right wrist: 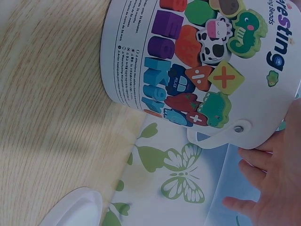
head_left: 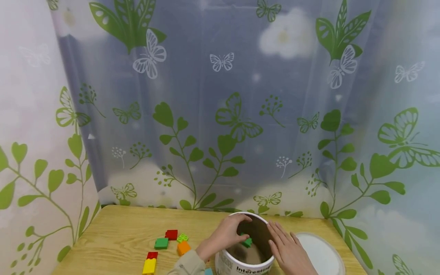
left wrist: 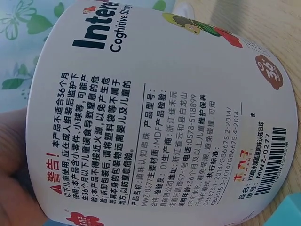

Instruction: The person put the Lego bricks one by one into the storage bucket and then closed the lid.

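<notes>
A white bucket (head_left: 245, 264) with printed lettering stands on the table, its mouth facing up toward the head camera. My left hand (head_left: 225, 233) reaches over its left rim, the thumb and fingers spread apart in a curve inside the mouth. Just under the thumb shows a green block (head_left: 247, 242), inside the bucket and partly covered by the thumb. Along the right rim rests my right hand (head_left: 288, 248), its fingers straight. In the right wrist view the right hand (right wrist: 270, 174) lies beside the bucket's rim, near the handle (right wrist: 214, 139).
A white round lid (head_left: 321, 254) lies right of the bucket. To the left are a red block (head_left: 171, 235), a green block (head_left: 161, 243), a light green piece (head_left: 182, 237), an orange block (head_left: 183, 248) and a red-yellow pair (head_left: 149, 264). A patterned curtain (head_left: 220, 152) hangs behind the table.
</notes>
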Demonstrator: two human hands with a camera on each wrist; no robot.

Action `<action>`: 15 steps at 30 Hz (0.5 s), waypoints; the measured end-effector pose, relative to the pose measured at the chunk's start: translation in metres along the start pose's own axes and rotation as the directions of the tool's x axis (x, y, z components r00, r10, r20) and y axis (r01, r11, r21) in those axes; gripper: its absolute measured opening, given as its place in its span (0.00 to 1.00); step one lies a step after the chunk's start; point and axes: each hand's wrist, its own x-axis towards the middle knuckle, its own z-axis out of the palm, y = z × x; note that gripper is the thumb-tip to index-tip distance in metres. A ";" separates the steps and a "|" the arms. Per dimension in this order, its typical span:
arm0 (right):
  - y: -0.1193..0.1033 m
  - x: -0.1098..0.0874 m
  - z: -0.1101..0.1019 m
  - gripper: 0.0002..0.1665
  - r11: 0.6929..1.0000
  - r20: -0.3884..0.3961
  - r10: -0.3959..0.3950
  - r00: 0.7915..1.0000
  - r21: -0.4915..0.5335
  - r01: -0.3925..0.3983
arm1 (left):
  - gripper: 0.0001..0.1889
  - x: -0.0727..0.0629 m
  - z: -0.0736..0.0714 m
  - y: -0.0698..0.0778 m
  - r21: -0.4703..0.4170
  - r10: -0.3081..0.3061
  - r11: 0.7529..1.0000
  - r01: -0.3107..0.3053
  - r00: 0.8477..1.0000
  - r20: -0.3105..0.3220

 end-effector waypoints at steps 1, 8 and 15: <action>0.000 0.000 0.000 0.28 1.000 0.003 0.001 1.000 0.005 -0.001 | 0.20 0.000 0.000 0.000 -0.007 -0.007 1.000 0.007 1.000 -0.001; 0.001 0.000 -0.001 0.28 1.000 0.010 0.001 1.000 0.004 -0.001 | 0.17 -0.002 -0.003 -0.001 -0.164 -0.042 0.986 0.036 0.998 -0.036; 0.001 -0.001 0.002 0.28 0.999 -0.043 -0.028 0.999 -0.020 0.027 | 0.16 -0.007 -0.014 -0.004 -0.359 -0.027 0.933 -0.019 0.992 -0.122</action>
